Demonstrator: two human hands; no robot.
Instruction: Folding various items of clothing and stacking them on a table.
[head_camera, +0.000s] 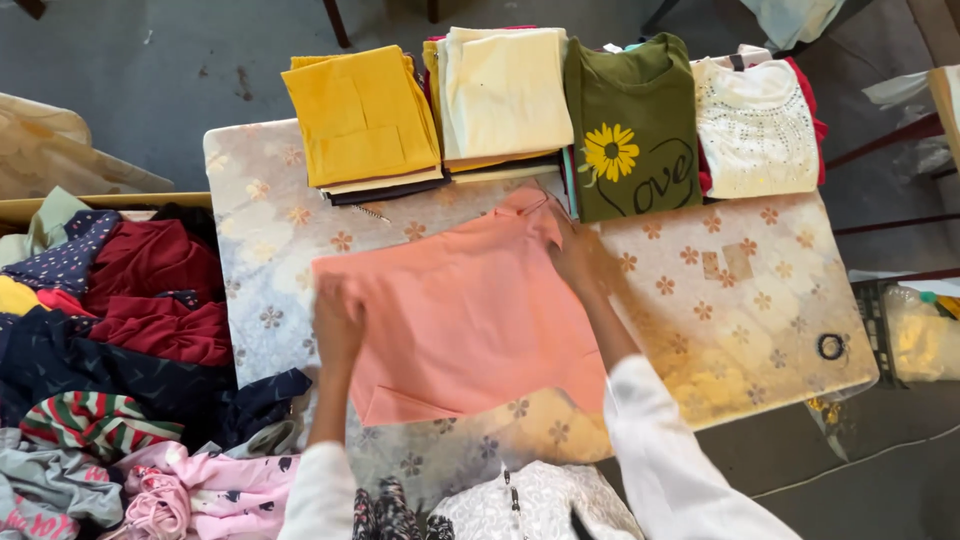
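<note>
Grey concrete floor (150, 90) surrounds a worktop (760, 320) covered in a pale flowered sheet, seen from the head camera looking straight down. A salmon-pink garment (460, 320) lies flat in the middle of it, directly between the hands, its long axis running roughly left to right with a slight tilt up toward the far right corner. The left hand (337, 322) pinches the near-left edge, fingers closed on the cloth; the right hand (578, 258) presses on the far-right corner by the neckline, and whether it grips there I cannot tell. Both arms reach forward in white sleeves. Along the far edge sit folded stacks: yellow (360, 115), cream (505, 90), an olive sunflower shirt (630, 125), a white beaded top (755, 125). A heap of unfolded clothes (110, 340) lies to the left.
</note>
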